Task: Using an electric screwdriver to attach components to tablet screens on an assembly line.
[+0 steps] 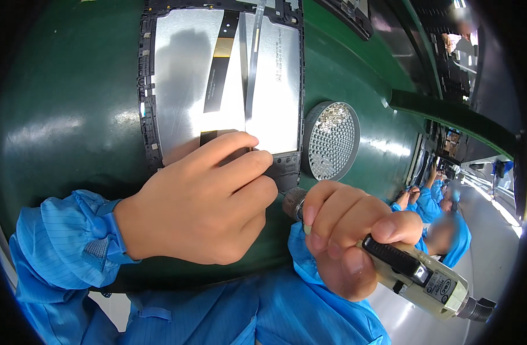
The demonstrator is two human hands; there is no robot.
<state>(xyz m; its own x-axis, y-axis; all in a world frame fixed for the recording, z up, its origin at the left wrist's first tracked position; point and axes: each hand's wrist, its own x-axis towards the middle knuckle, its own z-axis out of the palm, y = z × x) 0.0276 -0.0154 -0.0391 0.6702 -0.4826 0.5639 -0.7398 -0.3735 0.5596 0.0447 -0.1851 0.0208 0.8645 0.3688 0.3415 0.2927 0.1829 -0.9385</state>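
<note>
A tablet-sized display panel (183, 86) with a silver metal back and black plastic frame lies on the bench. A black ribbon cable (218, 80) with a gold band runs along its back, and a thin dark strip (253, 75) lies to the right of it. My left hand (203, 198) rests over the panel's near edge, fingers curled together; its fingertips and whatever they pinch are hidden. In my right hand (355, 238) is a cream electric screwdriver (430, 282) with a black lever. Its knurled metal nose (294, 203) points left, close to the panel's near right corner; the bit is not visible.
A round grey dish (332, 141) with a dimpled inside and many small shiny screws stands right of the panel. The green bench top (62, 109) extends left. Another dark device (349, 17) sits at the far right. People in blue workwear (427, 201) are further right.
</note>
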